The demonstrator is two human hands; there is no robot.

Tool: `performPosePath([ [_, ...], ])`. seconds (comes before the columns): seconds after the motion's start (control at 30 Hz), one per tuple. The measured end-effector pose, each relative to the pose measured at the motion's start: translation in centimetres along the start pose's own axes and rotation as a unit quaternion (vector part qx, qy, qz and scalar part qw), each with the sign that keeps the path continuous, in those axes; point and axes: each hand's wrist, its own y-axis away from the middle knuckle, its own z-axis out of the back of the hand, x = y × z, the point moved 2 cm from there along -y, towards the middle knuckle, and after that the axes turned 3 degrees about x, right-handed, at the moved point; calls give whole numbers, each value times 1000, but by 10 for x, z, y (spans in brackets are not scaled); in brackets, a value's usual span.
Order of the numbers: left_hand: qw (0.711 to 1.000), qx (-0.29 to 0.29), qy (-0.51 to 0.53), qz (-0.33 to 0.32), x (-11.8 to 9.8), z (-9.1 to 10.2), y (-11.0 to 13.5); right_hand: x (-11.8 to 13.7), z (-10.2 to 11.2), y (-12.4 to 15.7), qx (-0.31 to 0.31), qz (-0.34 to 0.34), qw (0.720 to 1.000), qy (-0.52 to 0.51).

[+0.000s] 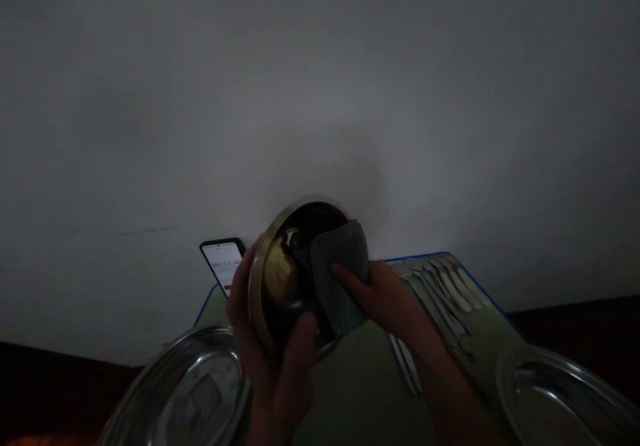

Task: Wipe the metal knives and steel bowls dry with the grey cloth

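Observation:
A round, shiny metal bowl (280, 266) is held up above the table, tilted so its inside faces me. My left hand (275, 366) grips it from the left, with the thumb over the lower rim and the fingers behind the outer wall. A grey textured cloth (340, 279) lies against the right part of the bowl's inside. My right hand (377, 296) is closed on this cloth, thumb on top, pressing it to the bowl. The cloth hides part of the bowl's rim and inside.
A phone (223, 263) with a lit timer screen leans near the wall. Several pieces of cutlery (450, 286) lie at the table's back right. A large metal basin (185, 379) stands at left, another metal dish (550, 393) at right. The green tabletop (360, 393) meets a pale wall.

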Motion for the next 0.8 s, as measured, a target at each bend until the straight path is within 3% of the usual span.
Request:
performPosePath([
  [0.1,995,55,68,46,-4,5,-10,-1,19,2,-77,21,996,23],
  [0.2,958,226,125,127,-2,8,-15,-3,34,4,-129,62,988,59],
  [0.3,935,281,56,208,0,12,-11,-1,34,5,-157,106,974,123],
  [0.43,942,255,-38,216,-7,13,-5,-1,24,3,-186,136,960,158],
  [0.53,960,235,-7,155,-11,7,-7,-4,18,0,-209,78,969,108],
  [0.6,978,182,32,98,-9,2,-10,-6,10,-2,-171,28,983,53],
  [0.7,997,58,36,17,-4,-3,-14,-6,-8,-4,-60,7,998,-2],
  [0.8,999,33,21,7,-1,-2,-17,-8,-16,-5,-5,7,1000,10],
])
